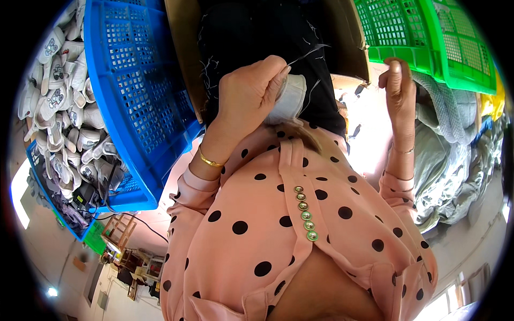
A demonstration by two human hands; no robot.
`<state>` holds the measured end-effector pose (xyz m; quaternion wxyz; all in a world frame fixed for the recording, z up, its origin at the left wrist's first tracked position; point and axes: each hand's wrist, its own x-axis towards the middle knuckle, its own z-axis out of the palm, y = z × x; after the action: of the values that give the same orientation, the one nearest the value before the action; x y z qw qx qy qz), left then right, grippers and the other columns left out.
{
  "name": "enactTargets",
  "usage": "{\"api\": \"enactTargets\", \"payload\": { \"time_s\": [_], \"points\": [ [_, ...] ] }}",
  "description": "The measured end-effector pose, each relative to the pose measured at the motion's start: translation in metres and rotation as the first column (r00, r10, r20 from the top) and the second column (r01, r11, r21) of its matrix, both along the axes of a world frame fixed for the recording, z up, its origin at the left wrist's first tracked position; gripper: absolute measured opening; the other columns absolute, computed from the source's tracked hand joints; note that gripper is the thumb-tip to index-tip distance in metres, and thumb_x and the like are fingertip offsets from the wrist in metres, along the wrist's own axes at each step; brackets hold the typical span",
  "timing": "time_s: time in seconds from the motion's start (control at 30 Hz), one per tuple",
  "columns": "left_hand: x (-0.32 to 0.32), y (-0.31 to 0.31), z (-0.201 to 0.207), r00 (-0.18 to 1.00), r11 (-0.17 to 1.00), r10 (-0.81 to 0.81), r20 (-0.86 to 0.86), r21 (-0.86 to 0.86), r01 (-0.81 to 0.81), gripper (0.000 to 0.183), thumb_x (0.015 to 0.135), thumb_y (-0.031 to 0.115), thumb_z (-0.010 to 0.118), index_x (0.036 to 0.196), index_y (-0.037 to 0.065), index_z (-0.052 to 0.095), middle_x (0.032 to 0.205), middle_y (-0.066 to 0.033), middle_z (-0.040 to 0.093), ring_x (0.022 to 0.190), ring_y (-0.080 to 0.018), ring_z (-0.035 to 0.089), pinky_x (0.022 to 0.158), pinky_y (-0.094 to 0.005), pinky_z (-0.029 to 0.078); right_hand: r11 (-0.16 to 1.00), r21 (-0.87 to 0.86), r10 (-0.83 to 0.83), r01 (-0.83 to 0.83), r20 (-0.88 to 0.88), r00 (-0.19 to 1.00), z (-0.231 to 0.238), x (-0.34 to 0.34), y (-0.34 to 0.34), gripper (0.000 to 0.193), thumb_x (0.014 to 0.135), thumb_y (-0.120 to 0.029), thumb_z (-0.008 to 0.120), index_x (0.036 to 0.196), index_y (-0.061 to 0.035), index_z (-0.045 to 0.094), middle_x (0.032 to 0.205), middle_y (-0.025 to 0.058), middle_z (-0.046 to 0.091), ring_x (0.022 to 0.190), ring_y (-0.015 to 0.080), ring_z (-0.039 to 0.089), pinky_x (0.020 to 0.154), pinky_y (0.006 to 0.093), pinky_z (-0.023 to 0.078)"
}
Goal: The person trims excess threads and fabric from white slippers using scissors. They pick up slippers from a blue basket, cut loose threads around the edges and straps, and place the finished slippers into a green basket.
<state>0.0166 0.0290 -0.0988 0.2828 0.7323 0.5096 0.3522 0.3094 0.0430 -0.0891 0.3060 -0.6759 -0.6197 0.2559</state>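
Observation:
My left hand (249,88) is closed in front of my body, gripping a pale fabric shoe piece (292,99) over my dark-clad lap. The hand hides part of the piece. A thin dark thread (309,52) runs up and to the right from beside the fingers. Out to the right, away from the piece, my right hand (399,91) is raised with its fingertips pinched together. What it pinches, if anything, is too small to make out.
At the left stands a blue perforated crate (126,80), beside a heap of pale shoes (56,101). An open cardboard box (353,40) surrounds my lap. A green crate (396,27) lies at the upper right, above grey cloth (441,166). Loose thread ends cling to my dark clothing.

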Motion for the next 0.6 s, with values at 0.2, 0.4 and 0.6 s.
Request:
{"api": "enactTargets", "payload": {
  "time_s": [0.2,0.4,0.6],
  "points": [
    [0.003,0.001,-0.009,0.999,0.992,0.017,-0.048,0.124,-0.011,0.006,0.092,0.017,0.063,0.089,0.011,0.062,0.067,-0.0069,0.061,0.056,-0.0244,0.059,0.050,-0.0297,0.045,0.881,-0.051,0.473,-0.470,0.070,0.878,0.018,-0.058,-0.017,0.036,0.093,-0.041,0.061,0.087,-0.0054,0.059,0.064,0.0149,0.060,0.059,0.0341,0.061,0.052,0.0408,0.045],
    [0.004,-0.003,-0.009,0.997,0.987,0.050,-0.055,0.154,-0.041,0.005,0.090,0.014,0.065,0.093,0.010,0.063,0.076,-0.0080,0.066,0.059,-0.0260,0.061,0.053,-0.0310,0.048,0.801,-0.096,0.598,-0.591,0.185,0.780,0.008,-0.082,-0.009,0.045,0.092,-0.047,0.060,0.076,-0.0054,0.061,0.054,0.0120,0.055,0.050,0.0314,0.057,0.047,0.0387,0.043],
    [0.002,-0.004,-0.003,0.997,0.991,0.001,-0.083,0.132,0.010,0.006,0.093,0.008,0.063,0.096,0.003,0.064,0.084,-0.0116,0.072,0.066,-0.0204,0.069,0.060,-0.0262,0.053,0.813,-0.138,0.582,-0.566,0.186,0.791,0.004,-0.086,-0.005,0.046,0.092,-0.049,0.057,0.074,-0.0063,0.062,0.054,0.0121,0.056,0.050,0.0317,0.057,0.046,0.0391,0.042]
  ]
}}
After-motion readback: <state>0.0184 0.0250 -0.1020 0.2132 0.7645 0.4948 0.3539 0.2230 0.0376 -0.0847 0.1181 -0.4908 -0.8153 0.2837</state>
